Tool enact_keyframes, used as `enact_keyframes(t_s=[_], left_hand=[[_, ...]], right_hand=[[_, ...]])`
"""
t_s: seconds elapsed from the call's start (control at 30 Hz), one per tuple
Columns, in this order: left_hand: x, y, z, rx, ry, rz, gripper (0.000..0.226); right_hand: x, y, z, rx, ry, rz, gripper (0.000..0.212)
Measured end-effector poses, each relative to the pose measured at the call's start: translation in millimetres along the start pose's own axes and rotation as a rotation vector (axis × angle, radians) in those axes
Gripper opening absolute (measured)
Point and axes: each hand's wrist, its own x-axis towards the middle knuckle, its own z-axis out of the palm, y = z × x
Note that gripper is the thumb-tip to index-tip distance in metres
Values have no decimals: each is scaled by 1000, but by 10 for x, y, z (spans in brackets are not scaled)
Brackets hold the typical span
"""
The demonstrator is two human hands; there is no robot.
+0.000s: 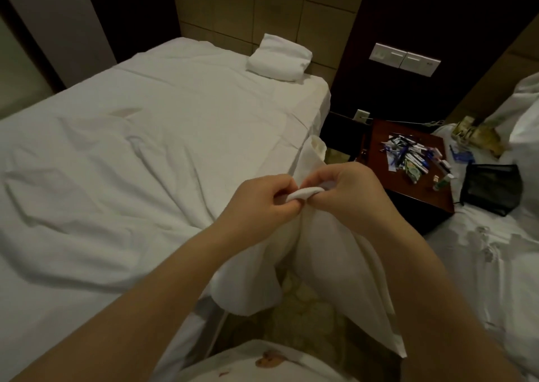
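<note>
Left hand (262, 204), right hand (347, 195) pinch towel (329, 256) hanging below

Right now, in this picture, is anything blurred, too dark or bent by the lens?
Head view: light is dim and warm, the wall panel nearly black; the wide lens curves the bed edges; the left hand, right hand and the white cloth they pinch are fairly sharp; small items on the nightstand look soft.
</note>
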Motion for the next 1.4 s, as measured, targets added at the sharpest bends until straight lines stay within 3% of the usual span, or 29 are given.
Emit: enact_keyframes(t_s=[0.13, 0.27, 0.4, 0.47, 0.57, 0.63, 0.77, 0.87, 1.03, 1.2, 1.3, 1.4], left_hand=[[69, -31, -216, -117, -135, -89, 16], [124, -19, -291, -261, -179, -167, 11], [214, -13, -364, -295, -104, -205, 9], [259, -25, -396, -267, 17, -191, 9], [324, -31, -474, -80, 238, -86, 16], [359, -12, -555, 24, 267, -35, 19], [380, -42, -729, 55, 27, -75, 14], [368, -180, -814, -84, 23, -125, 21], [421, -321, -841, -7, -17, -139, 29], [385, -429, -959, -153, -307, -224, 29], [379, -521, -963, -164, -343, -240, 48], [378, -594, -960, -289, -311, -218, 31]], right_hand=[[125, -48, -92, -44, -173, 28, 9], [325, -65, -230, -55, -160, 13, 10], [513, -108, -285, -73, -98, 0, 6], [581, -124, -326, -104, -82, -8, 4], [644, -190, -395, -149, -195, -41, 6], [660, -238, -450, -148, -297, -62, 12], [723, -216, -559, 10, -335, -9, 14], [797, -158, -563, 118, -224, 91, 8], [879, -83, -465, 90, -119, 36, 7], [898, 76, -483, 33, 8, 17, 13], [886, 143, -539, 49, -8, 63, 13], [870, 218, -545, 35, -32, 108, 11]])
